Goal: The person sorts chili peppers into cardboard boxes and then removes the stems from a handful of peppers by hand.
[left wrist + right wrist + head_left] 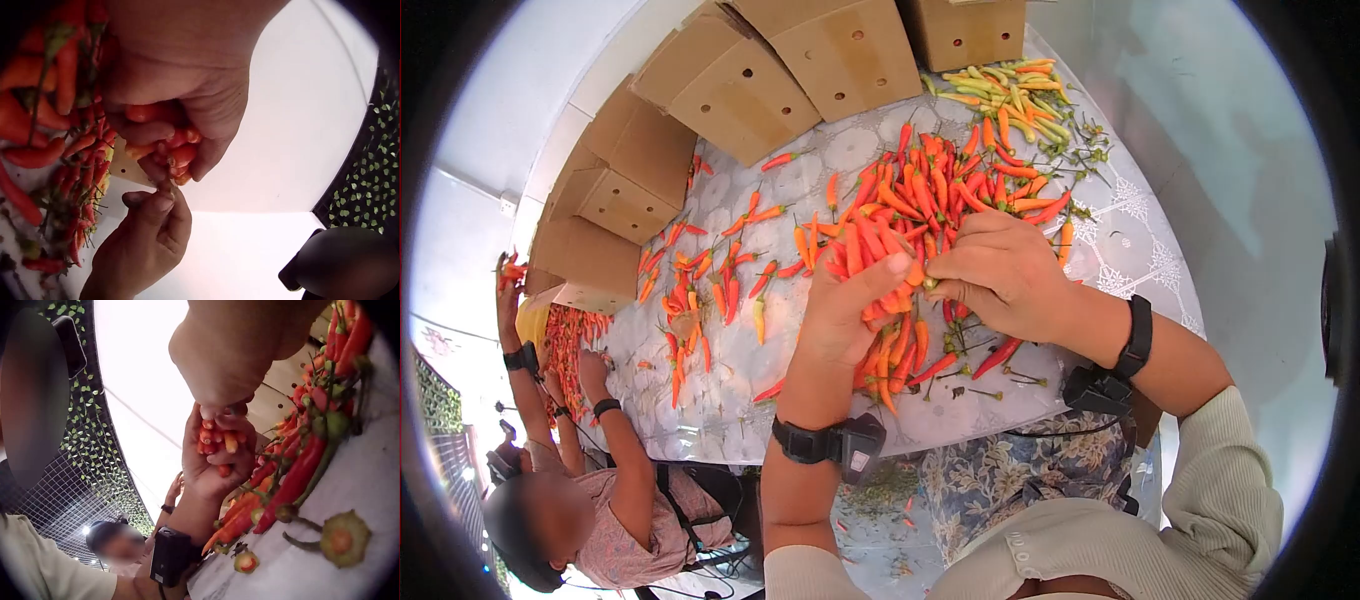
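Above the pile of red and orange chili peppers (920,180), the left hand (840,310) grips a bunch of peppers (870,245), its fingers curled round them. In the left wrist view the bunch's stemless ends (181,156) stick out below the left hand (181,81). The right hand (1005,275) meets the bunch from the right, thumb and fingertips pinched together at a pepper's end. From below, the left wrist view shows the right hand (147,240) pinching there. In the right wrist view the left hand (215,465) holds the bunch under the right hand (219,362).
Cardboard boxes (745,95) line the table's far side. Yellow-green peppers (1010,95) lie at the back right, with loose stems (1090,140) beside them. Scattered peppers (730,285) cover the left part of the table (820,425). Another person (630,500) sits at the left.
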Motion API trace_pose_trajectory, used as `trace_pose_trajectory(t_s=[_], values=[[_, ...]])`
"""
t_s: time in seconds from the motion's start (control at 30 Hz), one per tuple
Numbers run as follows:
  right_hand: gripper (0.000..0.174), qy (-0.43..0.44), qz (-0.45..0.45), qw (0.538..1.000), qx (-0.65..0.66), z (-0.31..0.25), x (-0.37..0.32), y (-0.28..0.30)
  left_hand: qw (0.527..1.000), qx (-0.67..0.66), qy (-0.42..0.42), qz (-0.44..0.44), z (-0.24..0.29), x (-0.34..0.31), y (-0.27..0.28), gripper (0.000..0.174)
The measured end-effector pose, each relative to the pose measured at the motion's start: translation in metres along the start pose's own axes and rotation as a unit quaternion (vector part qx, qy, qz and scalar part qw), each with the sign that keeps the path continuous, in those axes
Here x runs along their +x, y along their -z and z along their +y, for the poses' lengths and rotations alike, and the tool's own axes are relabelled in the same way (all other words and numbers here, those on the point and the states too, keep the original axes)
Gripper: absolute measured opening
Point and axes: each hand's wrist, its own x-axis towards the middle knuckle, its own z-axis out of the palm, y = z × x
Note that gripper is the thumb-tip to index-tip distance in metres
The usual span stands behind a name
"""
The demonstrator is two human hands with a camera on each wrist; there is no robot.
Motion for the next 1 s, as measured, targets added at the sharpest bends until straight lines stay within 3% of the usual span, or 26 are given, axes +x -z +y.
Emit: trace_pose_trajectory(t_s=[0.13,0.2,0.33,0.43,0.53,0.63,0.67,0.73,0.9,1.0], values=[[0.017,-0.033,0.003,0.999,-0.003,-0.007,0.001,0.001,0.999,-0.023,-0.029,0.027,0.003,0.003,0.0,0.025],[0.015,-0.052,-0.023,0.998,0.016,-0.011,0.001,0.002,0.999,-0.034,-0.028,0.002,0.001,0.006,0.012,0.024],[0.012,-0.036,-0.126,0.991,-0.005,-0.007,0.002,0.007,0.999,-0.015,-0.028,0.035,0.003,0.002,0.006,0.023],[0.009,-0.047,-0.078,0.994,-0.061,-0.007,-0.001,0.001,0.991,0.011,-0.107,0.073,0.004,-0.001,-0.001,0.022],[0.013,-0.073,-0.085,0.992,-0.05,-0.01,0.0,0.006,0.978,0.054,-0.17,0.111,0.012,-0.003,-0.004,0.019],[0.015,-0.085,-0.061,0.993,-0.048,-0.009,-0.003,0.009,0.952,0.093,-0.251,0.146,0.017,0.0,-0.005,0.016],[0.015,-0.088,-0.056,0.993,-0.048,-0.008,-0.004,0.009,0.952,0.09,-0.23,0.181,0.024,-0.002,-0.005,0.016],[0.014,-0.091,-0.058,0.993,-0.047,-0.007,-0.003,0.013,0.916,0.162,-0.31,0.198,0.041,0.0,-0.009,0.017],[0.02,-0.08,-0.069,0.994,-0.039,-0.007,-0.001,0.017,0.845,0.283,-0.405,0.207,0.117,0.001,-0.029,0.017],[0.023,-0.133,-0.076,0.986,-0.072,-0.01,0.006,0.026,0.812,0.29,-0.448,0.238,0.16,0.017,-0.037,0.018]])
